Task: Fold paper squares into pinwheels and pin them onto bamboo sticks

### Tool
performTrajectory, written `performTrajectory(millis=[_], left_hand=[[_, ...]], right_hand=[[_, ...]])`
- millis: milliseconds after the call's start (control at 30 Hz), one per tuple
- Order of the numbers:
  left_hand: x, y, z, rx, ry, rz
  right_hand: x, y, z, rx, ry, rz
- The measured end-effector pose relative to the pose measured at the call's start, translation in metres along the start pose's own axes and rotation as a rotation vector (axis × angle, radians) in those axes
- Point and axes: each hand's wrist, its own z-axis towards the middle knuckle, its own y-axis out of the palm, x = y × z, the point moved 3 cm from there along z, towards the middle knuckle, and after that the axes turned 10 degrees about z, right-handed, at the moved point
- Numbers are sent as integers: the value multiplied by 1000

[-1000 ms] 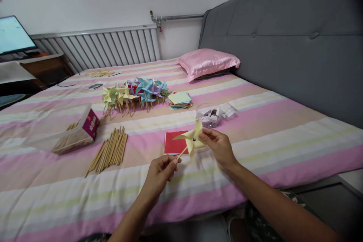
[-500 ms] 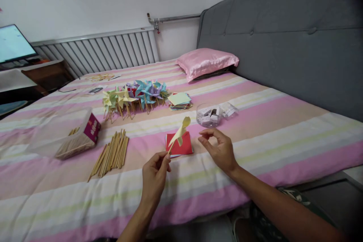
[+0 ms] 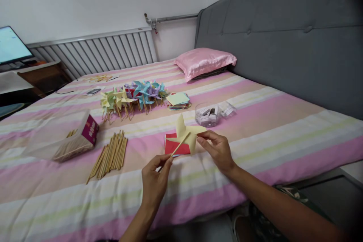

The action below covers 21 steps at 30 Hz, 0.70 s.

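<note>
Fingertips of the left hand point(image 3: 155, 178) pinch the lower end of the wooden stick of a pale yellow paper pinwheel point(image 3: 185, 135), while the right hand point(image 3: 217, 150) pinches one of its blades. The pinwheel is held above a red paper stack point(image 3: 172, 146) on the striped bed point(image 3: 255, 128), near loose wooden sticks point(image 3: 110, 154).

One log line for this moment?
left hand: grips stick | right hand: pinches yellow pinwheel | below: red paper

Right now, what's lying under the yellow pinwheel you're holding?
A red paper stack lies on the bed beneath the yellow pinwheel. The pinwheel and its stick cover the stack's right part, so anything there is hidden.
</note>
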Motion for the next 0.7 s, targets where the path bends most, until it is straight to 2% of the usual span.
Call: performTrajectory(millis=[233,467,600,700], left_hand=[[6,2,-2,-18,15,11],[4,3,-2,-51,-56,-47],[-5,8,-2,-113,-162,-222],[-11,12,-1,-168,-276,-418]], right_hand=[[9,1,-1,45,83,35],[14,8,-6,-24,164,162],[9,8,-4,-77,120,146],[8,4,-1,-47,85,113]])
